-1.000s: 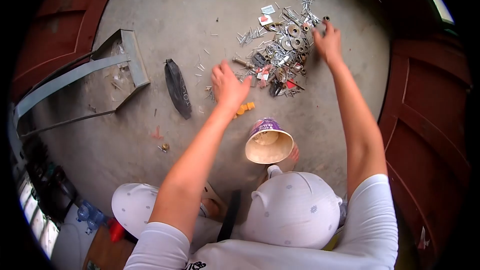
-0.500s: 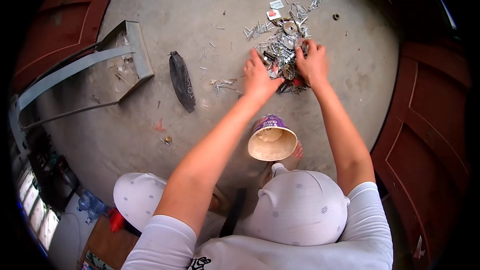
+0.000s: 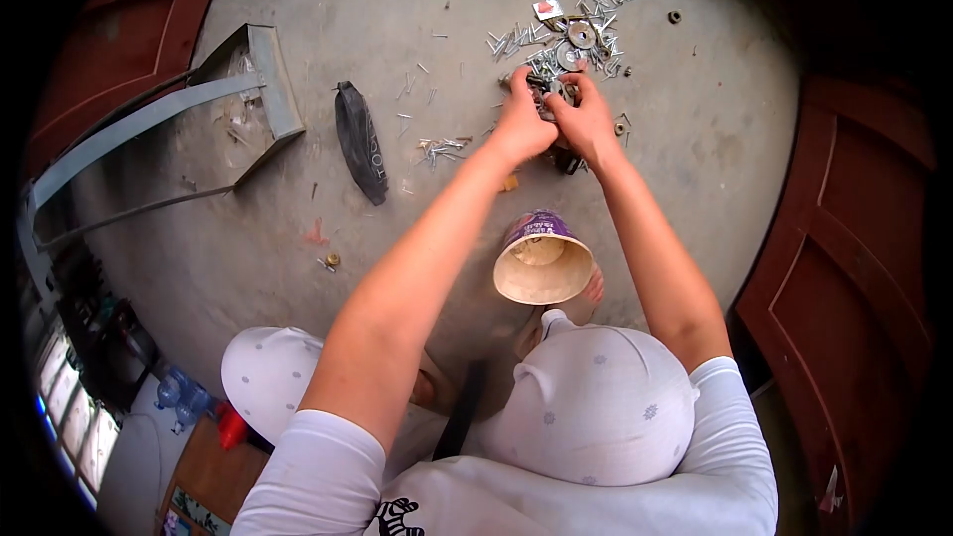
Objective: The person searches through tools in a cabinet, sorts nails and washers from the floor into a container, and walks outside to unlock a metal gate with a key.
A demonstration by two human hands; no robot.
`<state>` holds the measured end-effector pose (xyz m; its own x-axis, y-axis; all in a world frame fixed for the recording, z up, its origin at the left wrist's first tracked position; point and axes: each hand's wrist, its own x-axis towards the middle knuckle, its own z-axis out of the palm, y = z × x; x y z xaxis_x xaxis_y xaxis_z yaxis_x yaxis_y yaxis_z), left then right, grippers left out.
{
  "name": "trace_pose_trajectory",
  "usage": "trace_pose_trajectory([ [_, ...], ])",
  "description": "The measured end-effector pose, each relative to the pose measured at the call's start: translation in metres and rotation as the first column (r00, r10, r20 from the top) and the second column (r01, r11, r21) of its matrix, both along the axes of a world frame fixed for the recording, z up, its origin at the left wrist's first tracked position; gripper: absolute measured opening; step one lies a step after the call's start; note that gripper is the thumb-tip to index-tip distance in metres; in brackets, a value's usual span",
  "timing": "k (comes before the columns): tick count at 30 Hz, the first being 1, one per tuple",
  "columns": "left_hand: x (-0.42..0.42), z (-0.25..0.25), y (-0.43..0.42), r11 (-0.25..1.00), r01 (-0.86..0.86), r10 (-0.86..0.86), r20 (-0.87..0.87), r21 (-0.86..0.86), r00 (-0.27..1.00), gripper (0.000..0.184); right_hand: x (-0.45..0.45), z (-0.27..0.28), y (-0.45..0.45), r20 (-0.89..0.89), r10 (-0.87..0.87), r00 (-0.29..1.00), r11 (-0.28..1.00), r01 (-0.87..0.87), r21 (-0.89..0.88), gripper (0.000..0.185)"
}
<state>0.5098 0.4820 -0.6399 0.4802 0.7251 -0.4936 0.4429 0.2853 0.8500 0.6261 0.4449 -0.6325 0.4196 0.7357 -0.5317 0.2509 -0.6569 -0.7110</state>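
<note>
On the concrete floor lies a loose heap of screws, nails and small metal parts (image 3: 571, 52). My left hand (image 3: 522, 121) and my right hand (image 3: 586, 121) close in from both sides on a clump of this hardware (image 3: 552, 94), thumbs nearly meeting, fingers curled round it. Exactly which pieces they grip is partly hidden. Some dark bits (image 3: 568, 161) show below my right hand. Nearer to me a purple-printed paper tub (image 3: 543, 273) is tipped with its open mouth towards me; its inside shows no hardware.
To the left are a metal dustpan-like scoop (image 3: 283, 89) with a long frame, a black fabric or plastic strip (image 3: 359, 144) and a few scattered screws (image 3: 442, 149). A nut (image 3: 675, 17) lies at the right. Red-brown panelled doors (image 3: 834, 278) stand on both sides.
Both hands have drawn together and inward, squeezing the near part of the heap between them. The far part of the heap now lies separate beyond my fingers.
</note>
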Motion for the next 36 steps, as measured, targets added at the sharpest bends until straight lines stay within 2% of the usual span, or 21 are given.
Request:
trace_pose_trajectory([
  [2, -0.003, 0.035, 0.013, 0.976, 0.001, 0.009, 0.043, -0.216, 0.999, 0.083, -0.004, -0.010, 0.000, -0.087, -0.052, 0.995, 0.997, 0.056, 0.046, 0.048],
  [3, -0.004, 0.032, 0.013, 0.972, -0.009, 0.037, 0.114, -0.236, 0.993, 0.083, -0.006, -0.013, 0.000, -0.134, -0.082, 0.988, 0.994, 0.091, 0.058, 0.048],
  [4, -0.006, 0.029, 0.013, 0.971, -0.006, 0.029, 0.094, -0.238, 0.995, 0.082, -0.008, -0.015, -0.001, -0.180, -0.112, 0.977, 0.990, 0.126, 0.068, 0.047],
  [6, -0.007, 0.030, 0.014, 0.971, 0.003, 0.011, 0.058, -0.239, 0.998, 0.079, -0.011, -0.012, -0.002, -0.172, -0.137, 0.976, 0.988, 0.147, 0.051, 0.045],
  [9, -0.005, 0.040, 0.008, 0.941, -0.052, 0.110, 0.158, -0.335, 0.981, 0.076, -0.014, 0.006, -0.006, -0.200, -0.170, 0.965, 0.974, 0.195, 0.112, 0.043],
  [10, -0.004, 0.040, 0.004, 0.957, -0.036, 0.086, 0.163, -0.286, 0.983, 0.075, -0.016, 0.013, -0.011, -0.219, -0.181, 0.959, 0.967, 0.214, 0.136, 0.042],
  [11, -0.003, 0.039, -0.001, 0.970, -0.021, 0.063, 0.165, -0.243, 0.984, 0.074, -0.016, 0.016, -0.016, -0.153, -0.177, 0.972, 0.963, 0.203, 0.178, 0.039],
  [12, -0.002, 0.041, -0.006, 0.981, -0.004, 0.038, 0.168, -0.196, 0.985, 0.072, -0.016, 0.031, -0.019, -0.233, -0.208, 0.950, 0.952, 0.251, 0.175, 0.038],
  [13, 0.000, 0.057, -0.011, 0.977, -0.028, 0.064, 0.166, -0.211, 0.984, 0.071, -0.016, 0.038, -0.024, -0.208, -0.213, 0.955, 0.949, 0.253, 0.191, 0.037],
  [16, 0.000, 0.080, -0.031, 1.000, 0.007, -0.003, 0.164, -0.026, 0.987, 0.071, -0.018, 0.065, -0.044, -0.215, -0.231, 0.949, 0.935, 0.278, 0.220, 0.035],
  [20, -0.009, 0.135, -0.065, 0.986, -0.081, 0.115, 0.239, -0.148, 0.964, 0.074, -0.028, 0.127, -0.071, -0.361, -0.206, 0.910, 0.933, 0.293, 0.207, 0.032],
  [23, -0.025, 0.179, -0.101, 0.978, -0.184, 0.201, 0.215, -0.093, 0.956, 0.074, -0.038, 0.166, -0.099, -0.356, -0.093, 0.930, 0.966, 0.171, 0.194, 0.031],
  [24, -0.032, 0.195, -0.113, 0.957, -0.213, 0.241, 0.128, -0.197, 0.962, 0.076, -0.043, 0.174, -0.110, -0.425, -0.094, 0.900, 0.977, 0.165, 0.135, 0.031],
  [27, -0.044, 0.193, -0.151, 0.883, -0.339, 0.389, 0.101, -0.326, 0.916, 0.076, -0.052, 0.181, -0.133, -0.621, -0.149, 0.769, 0.989, 0.127, -0.080, 0.030],
  [29, -0.048, 0.181, -0.167, 0.805, -0.408, 0.503, 0.131, -0.429, 0.854, 0.076, -0.059, 0.155, -0.149, -0.610, -0.131, 0.781, 0.991, 0.129, -0.047, 0.030],
  [30, -0.049, 0.173, -0.174, 0.831, -0.409, 0.493, 0.158, -0.377, 0.856, 0.075, -0.063, 0.142, -0.156, -0.604, -0.123, 0.787, 0.991, 0.131, -0.031, 0.029],
  [31, -0.050, 0.161, -0.182, 0.851, -0.411, 0.483, 0.180, -0.327, 0.857, 0.075, -0.068, 0.136, -0.160, -0.613, -0.202, 0.764, 0.979, 0.183, -0.094, 0.029],
  [32, -0.053, 0.146, -0.190, 0.868, -0.414, 0.473, 0.203, -0.274, 0.858, 0.074, -0.071, 0.128, -0.166, -0.481, -0.074, 0.873, 0.994, 0.103, 0.034, 0.029],
  [34, -0.065, 0.120, -0.200, 0.976, -0.195, 0.190, 0.052, 0.097, 0.980, 0.071, -0.075, 0.116, -0.172, -0.137, 0.157, 0.978, 0.962, -0.120, 0.245, 0.029],
  [36, -0.075, 0.111, -0.204, 0.958, -0.090, 0.092, 0.005, 0.274, 0.996, 0.070, -0.079, 0.117, -0.178, -0.086, 0.195, 0.977, 0.951, -0.167, 0.261, 0.033],
])
